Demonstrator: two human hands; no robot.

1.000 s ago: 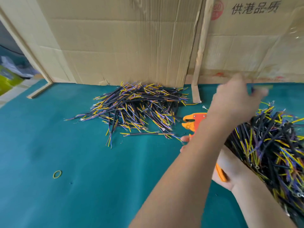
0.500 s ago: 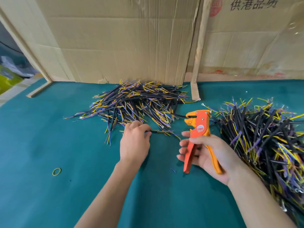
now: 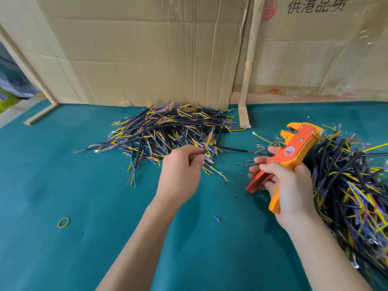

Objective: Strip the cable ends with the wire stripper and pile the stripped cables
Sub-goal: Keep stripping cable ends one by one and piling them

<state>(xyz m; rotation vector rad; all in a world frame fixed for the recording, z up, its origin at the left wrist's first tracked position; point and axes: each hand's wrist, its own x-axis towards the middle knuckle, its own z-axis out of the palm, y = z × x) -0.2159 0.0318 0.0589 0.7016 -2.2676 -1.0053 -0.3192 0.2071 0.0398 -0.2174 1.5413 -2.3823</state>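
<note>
Stripped pile (image 3: 168, 131) lies at table rear; larger pile (image 3: 352, 181) remains. Left hand (image 3: 180, 171) pinches a cable; right hand (image 3: 287, 183) grips wire stripper (image 3: 294, 148).

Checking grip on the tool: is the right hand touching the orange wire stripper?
Touching. The head view shows the right hand with fingers curled round the handles of the orange wire stripper, which is lifted above the green table.

Hands: left (image 3: 180, 173) on cable (image 3: 207, 141); right (image 3: 287, 181) on stripper (image 3: 294, 148)
</note>
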